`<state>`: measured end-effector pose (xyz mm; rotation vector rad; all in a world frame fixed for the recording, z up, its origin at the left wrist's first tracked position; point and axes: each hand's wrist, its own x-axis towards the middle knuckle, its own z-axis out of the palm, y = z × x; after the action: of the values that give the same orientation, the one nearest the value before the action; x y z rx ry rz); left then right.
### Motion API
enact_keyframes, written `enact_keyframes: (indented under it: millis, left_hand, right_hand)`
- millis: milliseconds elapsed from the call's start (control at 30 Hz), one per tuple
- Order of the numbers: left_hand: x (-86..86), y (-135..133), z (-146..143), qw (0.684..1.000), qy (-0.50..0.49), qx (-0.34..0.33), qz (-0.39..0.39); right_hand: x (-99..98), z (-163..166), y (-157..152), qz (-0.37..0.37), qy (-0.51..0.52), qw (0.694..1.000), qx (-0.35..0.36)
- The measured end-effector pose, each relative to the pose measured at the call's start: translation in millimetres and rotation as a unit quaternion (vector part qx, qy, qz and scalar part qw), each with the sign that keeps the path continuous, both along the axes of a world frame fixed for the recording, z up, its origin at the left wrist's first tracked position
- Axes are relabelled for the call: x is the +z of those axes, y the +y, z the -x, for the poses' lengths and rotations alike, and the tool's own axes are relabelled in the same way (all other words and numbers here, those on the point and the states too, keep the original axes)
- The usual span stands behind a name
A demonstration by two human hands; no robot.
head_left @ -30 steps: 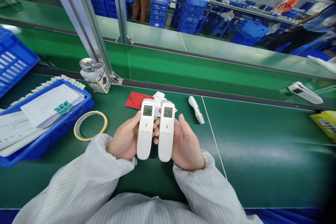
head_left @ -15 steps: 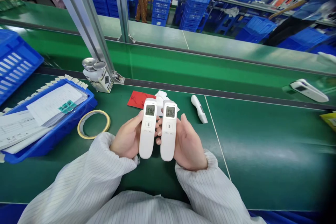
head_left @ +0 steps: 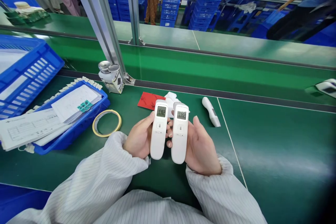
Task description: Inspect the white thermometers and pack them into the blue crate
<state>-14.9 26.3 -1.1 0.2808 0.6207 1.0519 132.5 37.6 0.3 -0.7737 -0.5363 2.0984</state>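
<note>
My left hand (head_left: 138, 139) grips a white infrared thermometer (head_left: 159, 131), upright with its lit screen facing me. My right hand (head_left: 203, 148) grips a second white thermometer (head_left: 180, 134) the same way, side by side with the first and almost touching it. Both screens show the same short reading. The hands hover just above the green bench mat (head_left: 262, 147). Behind them lie a red card (head_left: 148, 100) and a crumpled white wrapper (head_left: 170, 98). A third white thermometer (head_left: 211, 111) lies flat on the mat, just right of my right hand.
A blue tray with papers (head_left: 76, 126) and a yellow tape ring (head_left: 106, 123) lie to the left. A bigger blue crate (head_left: 31, 73) stands far left. A small white device (head_left: 111, 77) sits by the metal post (head_left: 99, 21). Another thermometer (head_left: 328, 87) lies on the green belt (head_left: 210, 70) far right. People stand beyond.
My hands and both thermometers keep the same pose. The view has swung left, so everything sits further right in the picture and more of the big blue crate shows.
</note>
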Motion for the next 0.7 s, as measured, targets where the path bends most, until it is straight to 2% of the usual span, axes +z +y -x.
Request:
enact_keyframes:
  millis: [100,300,433,700]
  left_hand:
    - [-0.6,-0.1,-0.8,1.000,0.013,0.015,0.011]
    - [-4.3,-2.4,0.1,0.991,0.099,0.089,0.031]
    - [-4.3,-2.9,0.1,0.995,0.068,0.078,-0.006]
    - [-4.6,-0.4,-3.1,0.993,0.099,0.066,-0.018]
  right_hand:
    - [-1.6,0.0,0.3,0.000,0.007,1.000,-0.007]
    - [-1.7,-1.5,-1.9,0.011,-0.027,1.000,-0.008]
    - [1.5,0.1,-4.4,-0.015,-0.055,0.998,-0.012]
    - [3.8,2.0,-9.6,-0.070,-0.054,0.996,-0.008]
